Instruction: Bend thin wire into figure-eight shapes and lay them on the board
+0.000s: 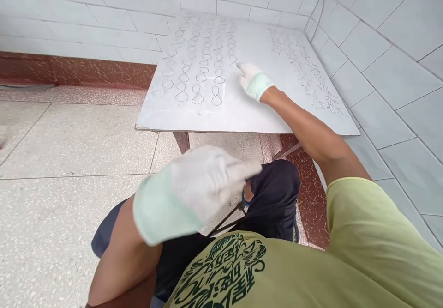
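My right hand [249,78], in a white glove with a pale green cuff, reaches over the tabletop [256,118]. Its fingertips are pinched at the edge of a thin dark figure-eight loop [232,59] at the near end of a row. Several rows of similar figure-eight outlines [198,93] cover the table's left half. My left hand [211,178], gloved the same way, hangs above my lap, somewhat blurred. Its fingers are pressed together and point right; whatever they might hold cannot be made out. Thin star outlines [313,86] lie in rows along the table's right side.
White tiled walls [387,68] border the table at the back and right. Its legs [182,141] stand on a speckled floor [69,206]. My knees [280,183] are close to the near edge. A thin cable [323,8] runs down the wall corner.
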{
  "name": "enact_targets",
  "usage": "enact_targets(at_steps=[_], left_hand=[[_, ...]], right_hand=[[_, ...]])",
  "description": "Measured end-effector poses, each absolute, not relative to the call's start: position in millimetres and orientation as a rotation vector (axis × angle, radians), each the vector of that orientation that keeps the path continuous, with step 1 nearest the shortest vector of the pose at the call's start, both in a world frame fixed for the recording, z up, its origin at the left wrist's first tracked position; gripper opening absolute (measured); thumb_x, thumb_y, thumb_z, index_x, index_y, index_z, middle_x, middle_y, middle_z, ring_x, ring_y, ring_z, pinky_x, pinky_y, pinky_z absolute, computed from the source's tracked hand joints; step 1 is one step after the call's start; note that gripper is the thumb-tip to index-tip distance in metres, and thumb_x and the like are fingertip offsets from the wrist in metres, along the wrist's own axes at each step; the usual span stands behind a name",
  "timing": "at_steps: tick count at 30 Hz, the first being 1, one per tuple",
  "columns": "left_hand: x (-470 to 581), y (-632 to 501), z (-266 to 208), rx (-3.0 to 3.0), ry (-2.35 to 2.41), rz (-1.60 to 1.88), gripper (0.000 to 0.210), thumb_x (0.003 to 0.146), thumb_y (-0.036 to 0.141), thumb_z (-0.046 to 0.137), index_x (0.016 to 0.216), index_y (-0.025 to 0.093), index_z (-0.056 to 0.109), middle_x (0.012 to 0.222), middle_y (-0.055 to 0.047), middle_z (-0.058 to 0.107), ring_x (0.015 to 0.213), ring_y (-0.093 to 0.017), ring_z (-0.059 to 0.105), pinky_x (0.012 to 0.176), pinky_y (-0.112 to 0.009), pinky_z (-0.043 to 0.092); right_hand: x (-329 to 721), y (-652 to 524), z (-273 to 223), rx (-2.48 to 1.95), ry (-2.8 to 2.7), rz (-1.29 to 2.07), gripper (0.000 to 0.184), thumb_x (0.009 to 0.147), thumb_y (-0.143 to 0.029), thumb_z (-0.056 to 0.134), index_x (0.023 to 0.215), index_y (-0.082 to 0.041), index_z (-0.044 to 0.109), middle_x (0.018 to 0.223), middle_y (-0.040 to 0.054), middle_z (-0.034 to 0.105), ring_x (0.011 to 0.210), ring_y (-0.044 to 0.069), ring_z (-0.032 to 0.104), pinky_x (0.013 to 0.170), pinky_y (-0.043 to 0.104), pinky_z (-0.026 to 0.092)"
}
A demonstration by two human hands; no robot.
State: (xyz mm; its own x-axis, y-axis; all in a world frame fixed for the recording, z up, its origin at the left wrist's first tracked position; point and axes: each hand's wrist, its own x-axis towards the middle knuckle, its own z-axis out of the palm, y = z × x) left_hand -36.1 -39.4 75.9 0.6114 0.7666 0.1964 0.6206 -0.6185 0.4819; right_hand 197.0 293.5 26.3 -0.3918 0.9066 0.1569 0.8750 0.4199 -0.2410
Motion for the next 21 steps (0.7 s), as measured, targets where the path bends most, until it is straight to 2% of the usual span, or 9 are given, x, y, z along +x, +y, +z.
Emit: enact_targets(at_steps=[2, 4, 7, 10, 15, 18, 21], left_hand=[[-41, -12, 69, 2.471, 1.167, 0.626, 0.05, 0.117, 0.043, 0.043, 0.146, 0.032, 0.082, 0.115, -0.002, 0.089, 0.104, -0.022, 0.082, 0.104, -0.037, 0.065], [-45, 7, 59, 2.383, 1.363, 0.622, 0.049, 0.115, 0.04, 0.047, 0.151, 0.036, 0.081, 0.128, 0.0, 0.089, 0.114, -0.023, 0.082, 0.11, -0.035, 0.063], [-53, 16, 45, 2.242, 1.497, 0.561, 0.047, 0.114, 0.039, 0.053, 0.15, 0.036, 0.082, 0.136, 0.0, 0.088, 0.114, -0.025, 0.083, 0.112, -0.034, 0.062], [-62, 15, 38, 2.125, 1.611, 0.528, 0.047, 0.114, 0.039, 0.054, 0.151, 0.034, 0.082, 0.133, 0.001, 0.089, 0.116, -0.026, 0.084, 0.118, -0.036, 0.059], [-72, 19, 35, 1.992, 1.753, 0.586, 0.048, 0.111, 0.048, 0.058, 0.146, 0.03, 0.086, 0.144, -0.002, 0.085, 0.139, -0.031, 0.078, 0.133, -0.045, 0.05], [-69, 23, 34, 1.991, 1.776, 0.634, 0.05, 0.11, 0.053, 0.057, 0.143, 0.032, 0.087, 0.142, -0.002, 0.086, 0.139, -0.033, 0.078, 0.131, -0.046, 0.053], [-63, 24, 37, 2.046, 1.778, 0.613, 0.05, 0.108, 0.052, 0.058, 0.142, 0.032, 0.088, 0.139, -0.002, 0.087, 0.136, -0.033, 0.08, 0.126, -0.043, 0.057]], right_hand=[[179, 327, 23, -1.626, -2.404, 0.193, 0.061, 0.123, -0.04, 0.041, 0.174, -0.006, 0.047, 0.175, 0.024, 0.055, 0.162, 0.041, 0.051, 0.136, 0.049, 0.04], [167, 349, 19, -1.635, -2.424, 0.205, 0.063, 0.123, -0.043, 0.043, 0.173, -0.006, 0.047, 0.177, 0.0238, 0.052, 0.162, 0.04, 0.051, 0.136, 0.049, 0.039], [165, 352, 8, -1.647, -2.466, 0.258, 0.063, 0.123, -0.047, 0.04, 0.166, -0.005, 0.055, 0.173, 0.0253, 0.057, 0.156, 0.039, 0.056, 0.133, 0.051, 0.042], [180, 321, -4, -1.604, -2.5, 0.226, 0.066, 0.123, -0.05, 0.037, 0.165, -0.004, 0.056, 0.173, 0.0267, 0.057, 0.158, 0.039, 0.054, 0.135, 0.051, 0.038], [218, 218, -17, -1.564, -2.576, 0.122, 0.08, 0.12, -0.056, 0.043, 0.174, 0.003, 0.047, 0.183, 0.0306, 0.043, 0.171, 0.044, 0.041, 0.143, 0.053, 0.03], [231, 159, -26, -1.521, -2.597, 0.064, 0.082, 0.118, -0.057, 0.052, 0.172, 0.005, 0.047, 0.18, 0.0325, 0.046, 0.171, 0.048, 0.041, 0.143, 0.061, 0.031], [236, 121, -38, -1.456, -2.536, -0.065, 0.079, 0.109, -0.049, 0.073, 0.164, 0.005, 0.057, 0.169, 0.0338, 0.058, 0.163, 0.047, 0.05, 0.141, 0.062, 0.038]])
